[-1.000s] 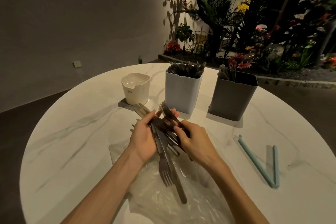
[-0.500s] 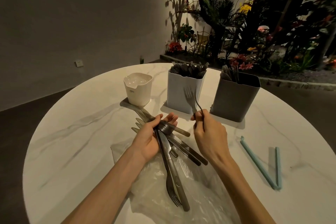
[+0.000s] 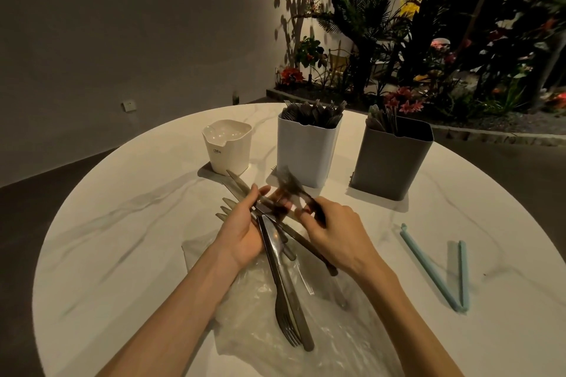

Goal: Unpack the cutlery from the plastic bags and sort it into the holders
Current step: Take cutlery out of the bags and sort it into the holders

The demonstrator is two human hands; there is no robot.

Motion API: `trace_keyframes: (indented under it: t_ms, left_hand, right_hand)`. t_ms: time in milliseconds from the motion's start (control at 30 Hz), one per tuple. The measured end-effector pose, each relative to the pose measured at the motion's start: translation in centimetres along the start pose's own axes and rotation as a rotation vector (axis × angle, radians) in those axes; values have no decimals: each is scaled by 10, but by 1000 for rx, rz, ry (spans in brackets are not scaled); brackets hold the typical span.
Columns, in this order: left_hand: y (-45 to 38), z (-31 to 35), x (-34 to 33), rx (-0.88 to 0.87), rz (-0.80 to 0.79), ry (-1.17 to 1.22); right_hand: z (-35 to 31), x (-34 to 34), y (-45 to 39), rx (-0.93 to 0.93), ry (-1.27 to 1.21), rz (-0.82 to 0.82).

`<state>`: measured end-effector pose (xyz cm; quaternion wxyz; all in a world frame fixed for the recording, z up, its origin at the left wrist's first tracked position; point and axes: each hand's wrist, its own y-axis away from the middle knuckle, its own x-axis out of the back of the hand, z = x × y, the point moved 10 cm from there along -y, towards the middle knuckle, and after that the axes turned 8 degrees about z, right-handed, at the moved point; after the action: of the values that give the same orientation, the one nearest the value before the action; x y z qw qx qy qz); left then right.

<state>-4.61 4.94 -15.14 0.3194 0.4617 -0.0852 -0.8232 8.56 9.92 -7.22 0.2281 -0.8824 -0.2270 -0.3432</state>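
- Several knives and forks bundled (image 3: 271, 223) in the left hand (image 3: 242, 231), fingers curled round the middle of the bunch, handles and one set of fork tines fanning down over the plastic bag, blade tips and tines poking out past the fingers toward the holders.
- One fork (image 3: 291, 190) pinched in the right hand (image 3: 337, 232), blurred, tines up and toward the white holder, crossing just above the bundle; grip pressed on its handle between thumb and curled fingers.
- Clear plastic bag (image 3: 263, 324) crumpled flat on the worktop (image 3: 122, 239) beneath both wrists, under the hanging handles.
- Three holders in a row at the far side of the worktop: a small cream holder (image 3: 228, 147) on the left, showing no cutlery above its rim; a taller white holder (image 3: 307, 151) in the middle, packed with forks; a dark grey holder (image 3: 392, 159) on the right, with a few pieces standing at its left rear corner.
- Two pale blue bag clips (image 3: 428, 266) lying to the right, well apart from the hands, meeting at their near ends in a V.
- Round, white, marble-patterned worktop; beyond it a dim wall (image 3: 122, 24) and a bed of plants and flowers (image 3: 428, 55).
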Motion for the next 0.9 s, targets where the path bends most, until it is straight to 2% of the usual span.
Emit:
trace_keyframes:
  t_ms: [100, 233, 433, 533, 667, 767, 900]
  left_hand:
    - [0, 2, -2, 2, 7, 89]
    - [0, 6, 2, -7, 37, 128]
    - [-5, 8, 10, -17, 63, 16]
    - [1, 10, 5, -26, 44, 92]
    - [4, 14, 0, -53, 24, 110]
    - [2, 16, 1, -44, 27, 119]
    - [5, 18, -2, -33, 2, 202]
  right_hand:
    - [0, 5, 3, -80, -190, -59]
    - [-2, -6, 15, -212, -520, -276]
    - [-14, -22, 24, -122, -202, -345]
    - [-22, -26, 28, -56, 38, -299]
    - [-26, -30, 32, -43, 107, -318]
    - [-20, -25, 30, -129, -61, -335]
    - [-8, -1, 19, -292, -481, -230]
